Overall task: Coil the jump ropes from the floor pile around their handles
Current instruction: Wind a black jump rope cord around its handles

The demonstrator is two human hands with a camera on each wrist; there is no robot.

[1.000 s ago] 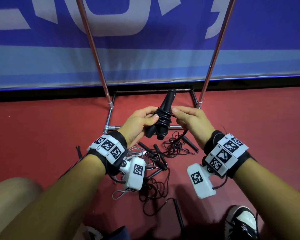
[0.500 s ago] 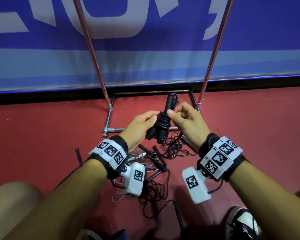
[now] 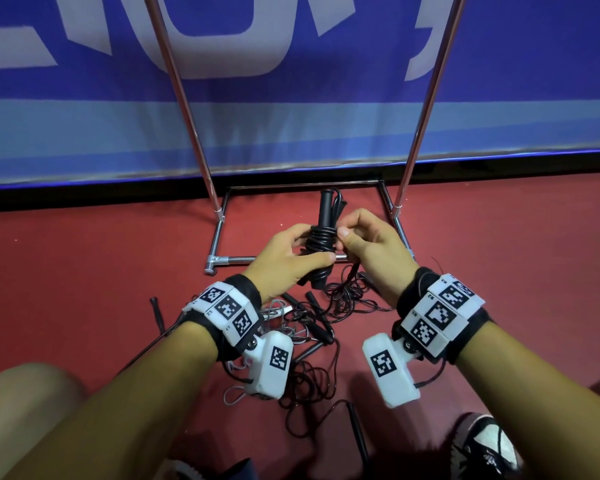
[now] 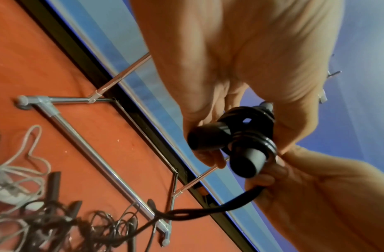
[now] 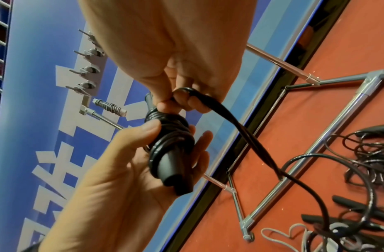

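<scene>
A red floor (image 3: 84, 265) meets a blue banner (image 3: 291, 126) with large pale lettering, before which a chrome tube rack (image 3: 219, 237) stands on its rectangular base.

The coiled jump rope handles (image 3: 321, 237) are held between the left hand (image 3: 284, 259) and the right hand (image 3: 371, 247), above the floor pile of ropes (image 3: 312, 327). Behind the hands stands the metal rack base (image 3: 219, 259) on the floor (image 3: 84, 271), its two poles rising before the banner (image 3: 291, 116). A shoe (image 3: 482, 448) sits nearest, right of the pile.

Floor pile (image 3: 312, 327) (partly behind wrist cameras) tangled, ropes indistinguishable.
</scene>
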